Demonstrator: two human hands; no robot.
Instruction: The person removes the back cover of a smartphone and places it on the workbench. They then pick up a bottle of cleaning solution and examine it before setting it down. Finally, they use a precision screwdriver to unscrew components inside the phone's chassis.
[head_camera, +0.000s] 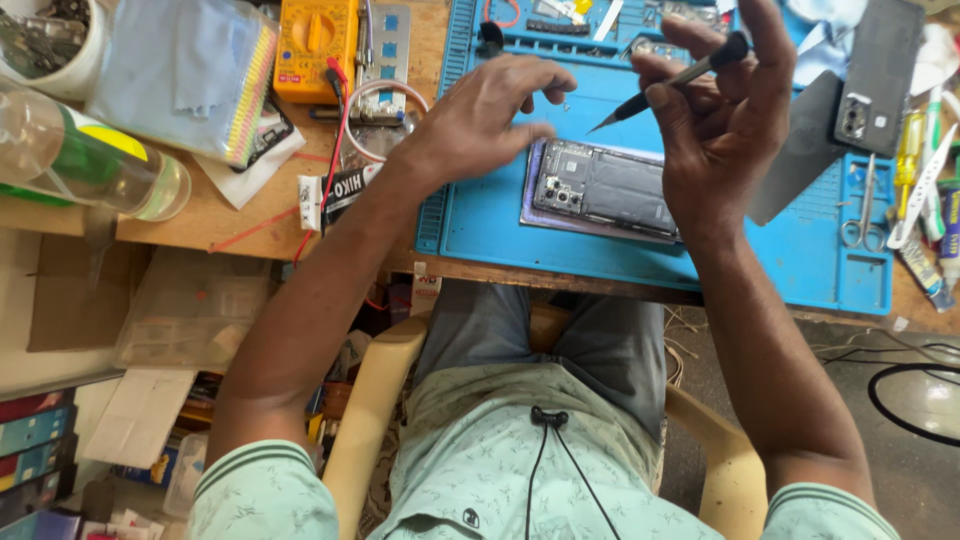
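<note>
I see the blue work mat (800, 250) carrying the opened phone (603, 188), back cover off, lying between my hands. My left hand (490, 110) hovers curled just above its upper-left corner, holding nothing I can make out. My right hand (715, 130) pinches a slim dark screwdriver (670, 85), tip aimed over the phone.

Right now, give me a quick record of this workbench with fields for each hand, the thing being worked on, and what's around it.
left hand: resting over the top edge of the opened phone, fingers curled
right hand: holding a screwdriver, tip pointing toward the phone
opened phone: back off, lying flat on the blue mat
left of mat: yellow meter, clear bottle
right of mat: scissors, phone back cover
</note>
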